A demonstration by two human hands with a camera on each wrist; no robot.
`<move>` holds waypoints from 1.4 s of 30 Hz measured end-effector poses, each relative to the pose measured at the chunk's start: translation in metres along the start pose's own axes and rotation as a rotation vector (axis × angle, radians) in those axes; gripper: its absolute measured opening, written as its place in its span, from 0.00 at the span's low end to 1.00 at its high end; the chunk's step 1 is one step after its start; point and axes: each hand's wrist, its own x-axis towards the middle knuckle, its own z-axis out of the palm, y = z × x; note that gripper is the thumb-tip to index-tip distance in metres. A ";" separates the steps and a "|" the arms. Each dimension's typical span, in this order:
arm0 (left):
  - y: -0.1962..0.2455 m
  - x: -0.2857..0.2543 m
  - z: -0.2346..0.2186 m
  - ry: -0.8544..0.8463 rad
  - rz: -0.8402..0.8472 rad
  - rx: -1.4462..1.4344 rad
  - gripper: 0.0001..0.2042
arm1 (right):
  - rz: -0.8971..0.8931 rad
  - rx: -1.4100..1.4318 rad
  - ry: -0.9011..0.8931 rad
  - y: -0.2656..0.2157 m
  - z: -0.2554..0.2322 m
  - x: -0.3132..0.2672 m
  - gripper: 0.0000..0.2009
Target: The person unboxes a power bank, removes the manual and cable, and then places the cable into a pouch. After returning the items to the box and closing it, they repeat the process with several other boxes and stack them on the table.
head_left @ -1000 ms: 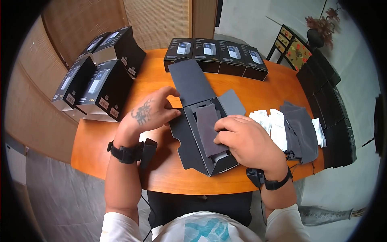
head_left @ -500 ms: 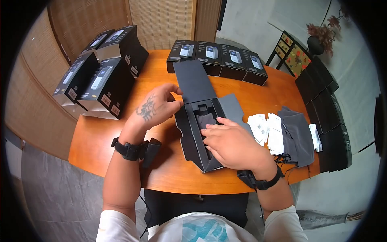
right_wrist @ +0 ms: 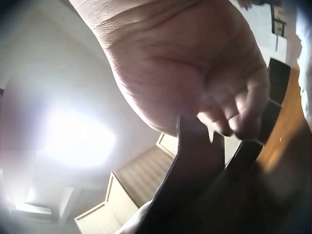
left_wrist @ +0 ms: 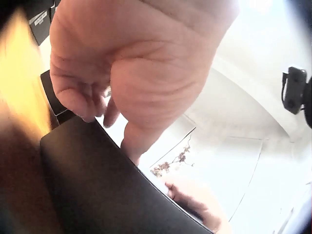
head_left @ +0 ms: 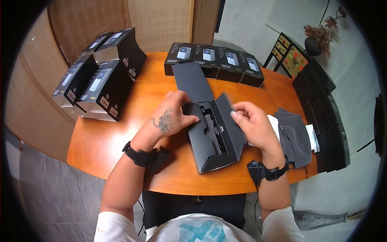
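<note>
An open black box [head_left: 209, 160] lies in the middle of the table, its long lid flap [head_left: 193, 82] laid back away from the person. A grey item [head_left: 210, 128] shows inside. The left hand [head_left: 167, 117] grips the left side flap [head_left: 199, 141], which leans inward over part of the inside. In the left wrist view, the left hand's thumb and fingers [left_wrist: 131, 73] meet the edge of a black panel [left_wrist: 107, 175]. On the other side, the right hand [head_left: 256, 125] pinches the raised right flap [head_left: 231, 121]; the right wrist view shows that flap [right_wrist: 195, 161] against the right hand [right_wrist: 195, 73].
Printed black boxes stand at the left [head_left: 107, 86] and in a row at the back [head_left: 207, 58]. More black boxes [head_left: 332, 139] line the right edge of the table [head_left: 161, 181]. Dark grey pouches [head_left: 296, 139] and white packets [head_left: 312, 137] lie at the right.
The right hand has left the inside of the box and moved right to the right flap, now raised. The left hand has moved right, and the left flap has swung up and inward.
</note>
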 end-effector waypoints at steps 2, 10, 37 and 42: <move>-0.010 0.002 0.013 0.141 -0.038 0.056 0.31 | -0.142 0.082 -0.166 0.003 0.007 -0.002 0.12; 0.000 0.007 0.018 0.039 -0.386 -1.100 0.30 | -0.390 -0.257 -0.283 0.001 0.024 -0.006 0.09; -0.012 0.005 0.005 -0.302 -0.306 -0.769 0.03 | -0.582 -0.546 -0.462 -0.016 0.009 -0.036 0.27; -0.015 0.005 0.010 -0.321 -0.307 -0.801 0.07 | -0.503 -0.514 -0.480 -0.017 0.007 -0.030 0.24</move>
